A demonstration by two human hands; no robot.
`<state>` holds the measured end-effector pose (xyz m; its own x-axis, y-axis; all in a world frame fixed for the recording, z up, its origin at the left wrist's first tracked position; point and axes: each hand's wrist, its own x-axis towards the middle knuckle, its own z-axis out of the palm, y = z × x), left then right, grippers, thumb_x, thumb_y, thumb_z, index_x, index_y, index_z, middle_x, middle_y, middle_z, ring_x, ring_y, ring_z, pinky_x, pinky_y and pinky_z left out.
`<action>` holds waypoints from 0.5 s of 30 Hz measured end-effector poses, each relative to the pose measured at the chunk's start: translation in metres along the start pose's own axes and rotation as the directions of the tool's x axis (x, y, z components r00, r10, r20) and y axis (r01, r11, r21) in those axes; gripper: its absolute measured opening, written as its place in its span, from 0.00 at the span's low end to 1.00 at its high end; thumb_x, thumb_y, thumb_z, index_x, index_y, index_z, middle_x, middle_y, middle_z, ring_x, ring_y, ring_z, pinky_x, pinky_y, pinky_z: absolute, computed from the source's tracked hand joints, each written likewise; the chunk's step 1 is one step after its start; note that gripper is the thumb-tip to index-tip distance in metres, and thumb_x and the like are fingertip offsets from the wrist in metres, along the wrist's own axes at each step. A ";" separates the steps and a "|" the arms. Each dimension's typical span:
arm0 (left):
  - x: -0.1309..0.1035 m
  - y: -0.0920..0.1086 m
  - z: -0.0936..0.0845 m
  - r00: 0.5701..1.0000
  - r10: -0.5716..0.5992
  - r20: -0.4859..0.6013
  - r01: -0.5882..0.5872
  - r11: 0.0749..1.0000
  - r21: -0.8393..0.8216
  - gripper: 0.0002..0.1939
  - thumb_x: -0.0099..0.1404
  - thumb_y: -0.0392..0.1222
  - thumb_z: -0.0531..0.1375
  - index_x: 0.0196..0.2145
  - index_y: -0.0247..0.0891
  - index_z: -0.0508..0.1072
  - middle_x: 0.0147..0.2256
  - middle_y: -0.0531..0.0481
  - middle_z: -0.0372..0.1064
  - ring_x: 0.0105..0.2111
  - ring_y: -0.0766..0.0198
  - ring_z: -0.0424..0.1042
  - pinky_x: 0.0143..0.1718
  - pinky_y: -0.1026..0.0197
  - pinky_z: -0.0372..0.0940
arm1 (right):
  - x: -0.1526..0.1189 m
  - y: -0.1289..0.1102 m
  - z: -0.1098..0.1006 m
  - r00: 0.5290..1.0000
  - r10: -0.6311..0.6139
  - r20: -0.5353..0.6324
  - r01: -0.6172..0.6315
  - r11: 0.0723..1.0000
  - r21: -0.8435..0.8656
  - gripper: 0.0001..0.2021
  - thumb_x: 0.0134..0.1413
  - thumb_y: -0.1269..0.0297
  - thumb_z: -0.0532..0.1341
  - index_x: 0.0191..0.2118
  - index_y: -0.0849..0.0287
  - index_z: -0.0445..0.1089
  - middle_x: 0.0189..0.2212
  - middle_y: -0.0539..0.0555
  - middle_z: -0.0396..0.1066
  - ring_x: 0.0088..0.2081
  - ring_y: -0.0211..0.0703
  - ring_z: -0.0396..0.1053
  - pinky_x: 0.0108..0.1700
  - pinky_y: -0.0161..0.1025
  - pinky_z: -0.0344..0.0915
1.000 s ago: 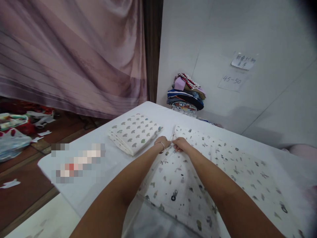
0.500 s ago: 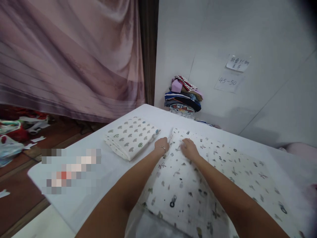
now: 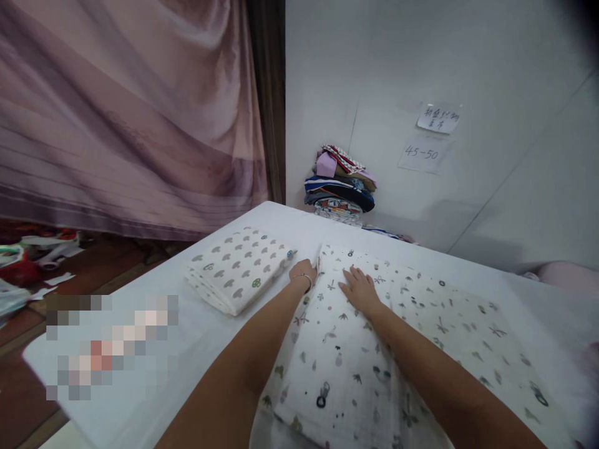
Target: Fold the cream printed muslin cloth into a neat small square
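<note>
A white cloth with little dark pictures [image 3: 334, 355] lies on the white tabletop [image 3: 281, 216] under the right hand [image 3: 364, 294], fingers spread; the left hand [image 3: 303, 275] curls at the cloth's left edge, grip unclear.

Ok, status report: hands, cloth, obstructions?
Left hand at edge of wide printed cloth, grip unclear. Right hand open, palm down on it. Cloth laid across white table. Folded grey-motif cloth alongside, not overlapping; no obstruction seen.
</note>
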<state>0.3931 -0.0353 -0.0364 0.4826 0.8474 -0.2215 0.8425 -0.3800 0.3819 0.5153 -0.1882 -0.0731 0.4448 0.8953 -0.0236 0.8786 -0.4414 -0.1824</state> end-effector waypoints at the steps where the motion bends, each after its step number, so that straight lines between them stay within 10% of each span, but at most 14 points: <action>1: 0.000 0.000 0.001 1.000 -0.006 -0.007 0.006 1.000 -0.001 0.17 0.61 0.45 0.52 0.44 0.36 0.70 0.47 0.36 0.69 0.47 0.51 0.69 0.41 0.56 0.64 | 0.000 0.001 0.000 1.000 -0.005 -0.001 0.005 1.000 0.002 0.28 0.61 0.49 0.42 0.62 0.56 0.52 0.64 0.57 0.42 0.64 0.50 0.38 0.60 0.52 0.37; 8: 0.018 0.007 0.001 1.000 0.010 0.020 -0.009 0.999 -0.050 0.14 0.57 0.43 0.56 0.40 0.35 0.73 0.43 0.38 0.72 0.44 0.55 0.71 0.40 0.61 0.64 | 0.002 0.022 -0.011 0.996 0.019 -0.092 -0.016 0.999 0.043 0.26 0.61 0.51 0.43 0.60 0.57 0.55 0.64 0.57 0.45 0.64 0.50 0.38 0.61 0.52 0.38; 15: 0.051 0.017 0.008 1.000 0.008 0.005 -0.008 0.995 -0.103 0.12 0.56 0.42 0.58 0.36 0.34 0.75 0.41 0.37 0.73 0.42 0.54 0.72 0.39 0.61 0.64 | -0.034 0.144 -0.033 0.930 0.289 -0.227 -0.324 0.937 -0.132 0.24 0.60 0.57 0.43 0.56 0.63 0.59 0.60 0.62 0.52 0.61 0.53 0.47 0.58 0.53 0.48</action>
<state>0.4338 -0.0013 -0.0486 0.4905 0.8425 -0.2227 0.8097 -0.3461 0.4739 0.6323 -0.2836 -0.0663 0.7071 0.6912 0.1488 0.7022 -0.7112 -0.0331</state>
